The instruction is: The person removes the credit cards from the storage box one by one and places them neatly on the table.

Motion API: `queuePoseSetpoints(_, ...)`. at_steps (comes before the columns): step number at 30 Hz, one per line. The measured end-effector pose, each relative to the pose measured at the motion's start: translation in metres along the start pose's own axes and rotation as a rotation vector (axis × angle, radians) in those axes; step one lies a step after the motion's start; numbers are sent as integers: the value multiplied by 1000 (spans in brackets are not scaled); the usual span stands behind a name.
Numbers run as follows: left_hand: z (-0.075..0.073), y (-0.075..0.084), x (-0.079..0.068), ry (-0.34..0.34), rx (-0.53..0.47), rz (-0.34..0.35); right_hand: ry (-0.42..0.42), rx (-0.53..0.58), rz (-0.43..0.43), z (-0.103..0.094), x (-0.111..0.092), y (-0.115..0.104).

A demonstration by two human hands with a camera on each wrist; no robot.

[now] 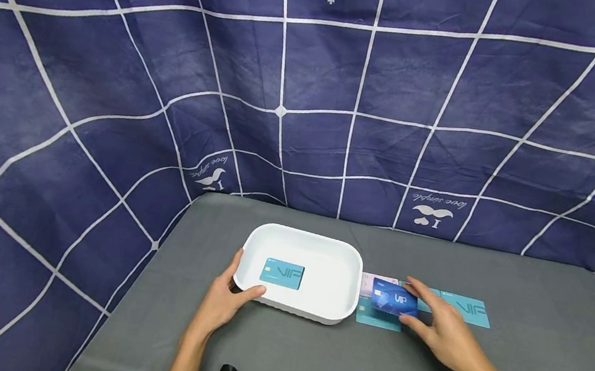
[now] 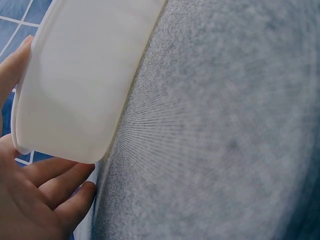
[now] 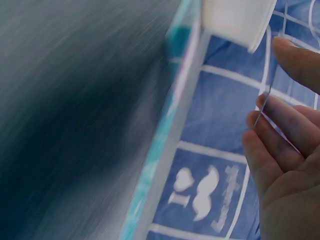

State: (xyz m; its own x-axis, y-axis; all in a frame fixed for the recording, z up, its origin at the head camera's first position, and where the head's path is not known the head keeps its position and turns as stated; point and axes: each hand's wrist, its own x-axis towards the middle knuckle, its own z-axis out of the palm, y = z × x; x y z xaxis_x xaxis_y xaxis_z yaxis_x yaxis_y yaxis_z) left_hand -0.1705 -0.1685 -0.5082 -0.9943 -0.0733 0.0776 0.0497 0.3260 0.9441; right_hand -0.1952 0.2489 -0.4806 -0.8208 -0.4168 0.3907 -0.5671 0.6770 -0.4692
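A white plastic tray [image 1: 322, 275] sits on the grey surface, and a light-blue VIP card [image 1: 282, 273] lies flat inside it. My left hand [image 1: 222, 300] grips the tray's near left corner, thumb over the rim and fingers along the outer wall [image 2: 75, 90]. To the right of the tray, my right hand [image 1: 446, 337] pinches a dark blue VIP card [image 1: 394, 298] by its right end between thumb and fingers. The right wrist view catches this card nearly edge-on, raised off the surface. Below it lie a teal card [image 1: 378, 316] and a pinkish card [image 1: 368, 282], both partly covered from above.
Another teal VIP card [image 1: 465, 309] lies farther right, with part of one more teal card beside it behind my right fingers. The grey covered table [image 1: 309, 360] spreads around. Behind and to the left hangs a blue curtain [image 1: 314, 138] with white lines.
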Motion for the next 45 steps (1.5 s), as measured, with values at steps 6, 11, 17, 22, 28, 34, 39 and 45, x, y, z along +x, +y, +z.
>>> queuePoseSetpoints(6, 1, 0, 1, -6, -3, -5, -50, -81, 32, -11, -25, 18)
queuePoseSetpoints(11, 1, 0, 1, 0, -17, 3, -66, -137, 46, -13, -34, 29)
queuePoseSetpoints(17, 0, 3, 0, 7, -5, -3, -89, -153, 46, -13, -35, 35)
queuePoseSetpoints(22, 0, 4, -1, 1, -12, -2, -143, -183, 82, -16, -36, 38)
queuePoseSetpoints(28, 0, 4, -1, 7, -11, -13, -175, -180, 93, -15, -37, 40)
queuePoseSetpoints(34, 0, 5, 0, 10, -12, -2, -141, -202, 57, -14, -38, 42)
queuePoseSetpoints(39, 0, 4, 1, 8, -17, 0, -153, -209, 50, -13, -39, 42)
queuePoseSetpoints(45, 0, 1, 2, 14, -3, -7, -159, -201, 43, -12, -38, 41)
